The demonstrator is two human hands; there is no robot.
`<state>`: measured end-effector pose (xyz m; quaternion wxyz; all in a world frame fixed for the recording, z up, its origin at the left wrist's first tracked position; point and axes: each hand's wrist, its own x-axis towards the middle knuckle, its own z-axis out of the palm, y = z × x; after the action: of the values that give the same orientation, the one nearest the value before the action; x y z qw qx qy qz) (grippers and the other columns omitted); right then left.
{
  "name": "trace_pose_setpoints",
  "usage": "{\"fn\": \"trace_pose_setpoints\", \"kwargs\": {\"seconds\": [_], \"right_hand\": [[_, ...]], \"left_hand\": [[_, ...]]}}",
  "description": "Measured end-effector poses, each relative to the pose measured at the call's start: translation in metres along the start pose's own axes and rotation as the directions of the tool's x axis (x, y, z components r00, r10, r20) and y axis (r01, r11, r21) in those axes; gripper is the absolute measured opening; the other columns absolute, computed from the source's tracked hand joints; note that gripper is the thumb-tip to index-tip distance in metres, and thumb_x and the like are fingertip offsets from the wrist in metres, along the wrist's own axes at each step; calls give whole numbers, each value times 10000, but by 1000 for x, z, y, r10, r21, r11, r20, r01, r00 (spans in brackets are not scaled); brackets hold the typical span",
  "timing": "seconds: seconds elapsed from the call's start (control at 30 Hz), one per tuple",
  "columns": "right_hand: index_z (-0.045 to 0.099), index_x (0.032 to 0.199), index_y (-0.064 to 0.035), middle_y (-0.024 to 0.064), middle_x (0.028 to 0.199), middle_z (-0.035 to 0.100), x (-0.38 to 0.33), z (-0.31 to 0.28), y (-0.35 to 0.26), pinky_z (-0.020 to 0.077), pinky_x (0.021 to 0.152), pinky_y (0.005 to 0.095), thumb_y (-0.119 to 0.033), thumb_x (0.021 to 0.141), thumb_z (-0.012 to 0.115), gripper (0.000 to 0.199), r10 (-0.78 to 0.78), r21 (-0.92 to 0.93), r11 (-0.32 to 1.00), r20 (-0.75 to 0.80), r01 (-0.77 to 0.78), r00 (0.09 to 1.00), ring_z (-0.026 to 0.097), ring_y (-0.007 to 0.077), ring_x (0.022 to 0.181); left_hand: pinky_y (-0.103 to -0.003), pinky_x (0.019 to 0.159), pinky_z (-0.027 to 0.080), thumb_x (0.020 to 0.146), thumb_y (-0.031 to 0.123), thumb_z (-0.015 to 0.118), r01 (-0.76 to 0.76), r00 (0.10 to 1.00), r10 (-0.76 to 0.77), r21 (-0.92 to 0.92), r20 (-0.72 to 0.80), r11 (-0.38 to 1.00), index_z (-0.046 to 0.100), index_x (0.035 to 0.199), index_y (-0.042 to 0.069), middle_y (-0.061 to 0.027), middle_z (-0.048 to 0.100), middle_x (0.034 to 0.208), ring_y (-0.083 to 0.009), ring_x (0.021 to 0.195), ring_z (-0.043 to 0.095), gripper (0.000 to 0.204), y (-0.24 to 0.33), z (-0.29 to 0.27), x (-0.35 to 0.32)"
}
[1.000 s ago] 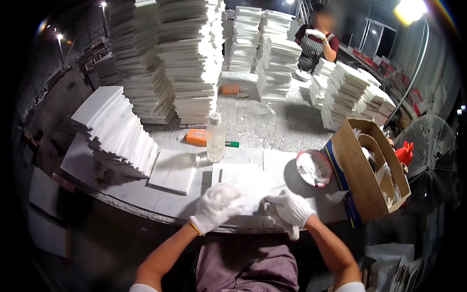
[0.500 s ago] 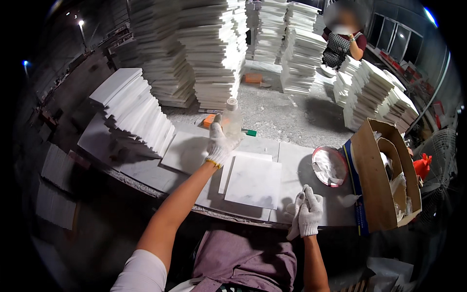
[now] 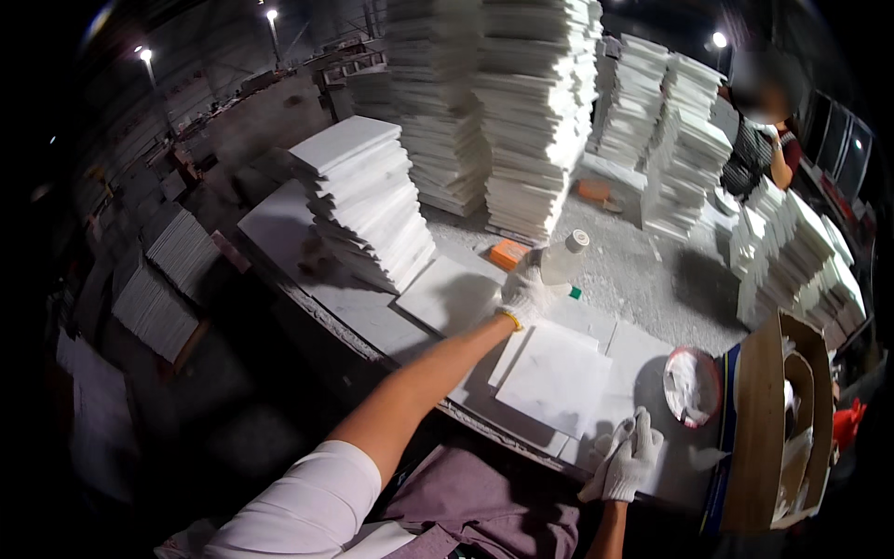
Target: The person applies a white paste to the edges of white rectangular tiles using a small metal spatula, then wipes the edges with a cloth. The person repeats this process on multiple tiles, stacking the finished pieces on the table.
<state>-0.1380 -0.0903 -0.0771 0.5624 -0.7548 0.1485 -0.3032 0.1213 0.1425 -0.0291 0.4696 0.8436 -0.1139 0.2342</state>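
Observation:
My left hand (image 3: 528,293), in a white knit glove with a yellow cuff edge, reaches across the bench with its fingers round a clear capped bottle (image 3: 561,261). Just nearer to me lies a square white marble tile (image 3: 556,380), overlapping another pale tile beneath it. My right hand (image 3: 633,458), gloved too, is held low at the bench's near edge, right of that tile. Its fingers are drawn together around something whitish that I cannot make out. Close by on the right is a round pink-rimmed tub (image 3: 692,387) with white material inside.
A leaning stack of tiles (image 3: 368,205) stands at left, tall stacks (image 3: 531,121) behind. Beyond my left hand are an orange box (image 3: 508,253) and a small green object (image 3: 575,293). An open cardboard box (image 3: 756,419) bounds the right. A person (image 3: 759,154) is at the far right.
The view has swung left, so everything sits further right in the picture. My left hand stays on the bottle, and my right hand keeps its place by the bench edge.

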Motion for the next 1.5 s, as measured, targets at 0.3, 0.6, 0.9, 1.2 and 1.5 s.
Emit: {"fn": "trace_pose_setpoints", "kwargs": {"seconds": [0.3, 0.6, 0.9, 1.2, 1.5], "right_hand": [[656, 1243, -120, 127, 950, 609, 3, -7, -17, 522, 736, 320, 36, 844, 560, 439, -78, -340, 936, 65, 96, 995, 640, 230, 812], [678, 1203, -144, 104, 895, 613, 1, -3, -15, 525, 669, 326, -18, 841, 626, 386, -138, -341, 931, -4, 128, 990, 641, 222, 741], [680, 1211, -163, 101, 909, 614, 1, -4, -4, 524, 680, 326, -90, 855, 663, 364, -120, -321, 940, 3, 114, 993, 636, 215, 753], [676, 1217, -174, 102, 908, 614, 1, -5, -8, 526, 667, 335, -141, 880, 664, 339, -53, -290, 955, 24, 58, 998, 637, 222, 743], [658, 1235, -102, 87, 907, 570, 0, -4, -12, 501, 694, 288, 6, 893, 578, 368, -9, -253, 967, 38, 19, 999, 600, 176, 763]], "left_hand": [[-384, 1040, 409, 824, 129, 624, -654, 751, 619, 388, 229, 649, 424, 1404, 129, -70, 514, 1278, -255, 1198, 490, 614, -12, -34, -5], [-433, 998, 443, 739, 170, 703, -830, 507, 807, 424, 303, 363, 545, 1275, 116, -63, 563, 1212, -263, 1141, 545, 561, 15, -33, -17], [-442, 924, 467, 704, 181, 714, -901, 387, 861, 334, 330, 277, 587, 1161, 109, -81, 559, 1112, -273, 1062, 559, 480, 27, -25, -14], [-469, 937, 442, 687, 213, 719, -888, 403, 838, 377, 368, 262, 571, 1154, 90, -101, 542, 1091, -296, 1054, 547, 504, 24, -19, -15], [-457, 817, 458, 694, 206, 719, -851, 502, 762, 393, 409, 349, 589, 1148, 180, -55, 544, 1017, -253, 992, 550, 472, 21, -21, -16]]}}
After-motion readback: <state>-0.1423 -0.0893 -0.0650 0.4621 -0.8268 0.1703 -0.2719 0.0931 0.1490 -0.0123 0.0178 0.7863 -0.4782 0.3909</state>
